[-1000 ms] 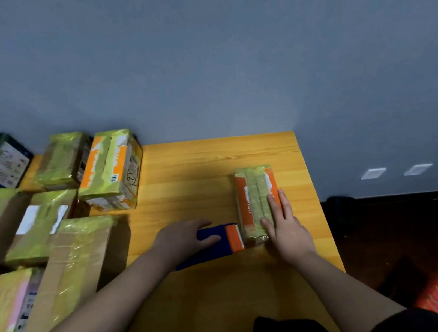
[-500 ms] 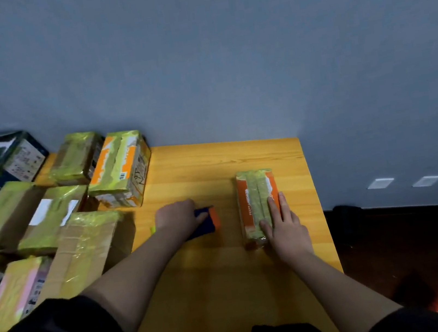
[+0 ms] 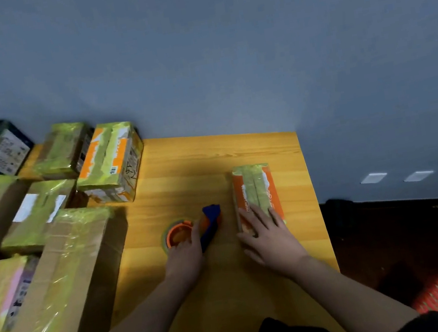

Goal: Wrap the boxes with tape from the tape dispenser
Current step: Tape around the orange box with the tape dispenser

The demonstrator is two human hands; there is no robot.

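Nearest the camera you just get dark sleeves and two bare forearms reaching out over the yellow wooden tabletop (image 3: 232, 293). The left hand (image 3: 184, 253) is on the tape dispenser (image 3: 193, 231), the blue and orange one with a greenish roll. Its fingers look wrapped round the blue handle, though it's a bit blurry there, and the dispenser sits just left of the box with a gap between them. The right hand (image 3: 270, 236) lies flat with fingers straight, pressing down on the near end of the small orange box (image 3: 255, 193), which already has green tape strips running lengthwise along its top. The hands are apart, one per object. My read is this is between passes: box pinned, dispenser in hand but not on the box. The next move probably needs the dispenser brought over to the box edge, the tape end stuck down, then pulled across while the right hand stops the box sliding. Off to the left, near to far, there's a pile of taped cardboard boxes (image 3: 57, 277) and an orange-and-white carton (image 3: 110, 165) near the grey wall (image 3: 222, 50).
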